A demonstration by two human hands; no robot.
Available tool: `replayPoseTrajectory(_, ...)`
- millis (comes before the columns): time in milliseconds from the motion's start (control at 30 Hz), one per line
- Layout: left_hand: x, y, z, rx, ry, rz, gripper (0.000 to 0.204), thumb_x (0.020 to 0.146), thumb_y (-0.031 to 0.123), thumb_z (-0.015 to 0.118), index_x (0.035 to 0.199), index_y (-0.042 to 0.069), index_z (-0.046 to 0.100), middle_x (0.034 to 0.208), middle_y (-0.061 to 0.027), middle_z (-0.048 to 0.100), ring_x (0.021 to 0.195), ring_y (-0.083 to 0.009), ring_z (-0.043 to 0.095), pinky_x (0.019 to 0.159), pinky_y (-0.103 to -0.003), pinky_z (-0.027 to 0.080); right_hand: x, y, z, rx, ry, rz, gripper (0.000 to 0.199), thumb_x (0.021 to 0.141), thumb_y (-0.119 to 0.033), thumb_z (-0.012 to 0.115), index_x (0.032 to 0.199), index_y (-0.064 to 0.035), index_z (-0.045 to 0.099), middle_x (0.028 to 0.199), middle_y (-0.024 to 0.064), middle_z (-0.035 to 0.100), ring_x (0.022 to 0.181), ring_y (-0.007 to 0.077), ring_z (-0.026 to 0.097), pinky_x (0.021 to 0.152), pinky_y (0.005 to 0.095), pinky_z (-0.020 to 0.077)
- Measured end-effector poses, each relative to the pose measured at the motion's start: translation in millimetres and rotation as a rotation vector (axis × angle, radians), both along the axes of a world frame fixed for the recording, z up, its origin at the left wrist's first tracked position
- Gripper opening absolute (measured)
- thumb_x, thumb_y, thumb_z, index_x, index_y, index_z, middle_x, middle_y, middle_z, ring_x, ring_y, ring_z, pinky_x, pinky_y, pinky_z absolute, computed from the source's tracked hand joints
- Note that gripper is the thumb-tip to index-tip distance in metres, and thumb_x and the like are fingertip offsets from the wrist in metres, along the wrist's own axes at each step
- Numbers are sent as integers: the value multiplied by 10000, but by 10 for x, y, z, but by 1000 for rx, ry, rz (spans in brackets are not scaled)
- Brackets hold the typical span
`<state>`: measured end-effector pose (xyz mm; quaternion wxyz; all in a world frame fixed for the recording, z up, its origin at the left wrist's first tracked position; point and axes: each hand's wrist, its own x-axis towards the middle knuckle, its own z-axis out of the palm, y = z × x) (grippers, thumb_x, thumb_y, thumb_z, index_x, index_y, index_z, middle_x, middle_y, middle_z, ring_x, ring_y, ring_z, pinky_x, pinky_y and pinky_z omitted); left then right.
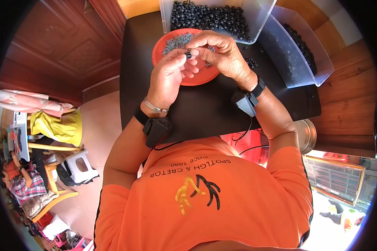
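Observation:
Above a round red plate (210, 79), my two hands meet fingertip to fingertip. Thumb and fingers of my left hand (166, 75) pinch a small black ring-like part (188, 55). My right hand (224, 54) reaches in from the right, its thumb and index finger pressed together at the top of that part. Whatever lies between those right fingertips is too small to make out. On the plate rests a heap of small silvery metal pieces (176, 44), with a few more pieces (211, 49) partly hidden behind my right hand.
A clear plastic bin (257, 25) of black round parts (205, 16) stands beyond the plate on the dark table (213, 113). Another clear bin (287, 62) with black parts is at the right. Loose black parts (250, 62) lie between. A white stool (77, 166) stands at left.

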<state>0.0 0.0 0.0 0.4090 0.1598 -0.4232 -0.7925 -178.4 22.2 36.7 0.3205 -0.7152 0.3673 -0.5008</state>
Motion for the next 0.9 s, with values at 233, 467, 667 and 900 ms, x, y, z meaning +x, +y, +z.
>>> replayPoseTrajectory(233, -10, -9, -11, 20, -44, 32, 205, 909, 183, 488, 1010, 24, 571, 915, -59, 614, 788, -162, 592, 695, -259, 441, -5, -13, -25, -151, 101, -14, 170, 817, 28, 630, 975, -27, 658, 926, 67, 643, 841, 159, 612, 774, 272, 495)
replayPoseTrajectory(467, 23, -42, -28, 6, -62, 28, 215, 915, 180, 480, 1025, 21, 573, 920, -57, 615, 794, -157, 592, 700, -257, 443, 7, -16, -13, -148, 127, -39, 217, 762, 61, 632, 956, -29, 666, 910, 80, 649, 860, 189, 618, 793, 297, 494)
replayPoseTrajectory(667, 34, -50, -32, 70, 19, -2, 199, 926, 190, 460, 1010, 47, 569, 909, -43, 607, 816, -157, 586, 730, -270, 435, 52, -2, -30, -542, 360, -179, 248, 726, -102, 723, 972, -95, 684, 903, 59, 651, 836, 255, 617, 755, 341, 508)
replayPoseTrajectory(900, 44, -55, -11, -16, -63, 9, 195, 930, 201, 461, 994, 47, 564, 894, -31, 602, 820, -145, 574, 736, -265, 424, 85, 39, -20, -554, 438, -234, 246, 750, -102, 694, 994, -135, 686, 909, 43, 648, 839, 237, 618, 749, 332, 515)
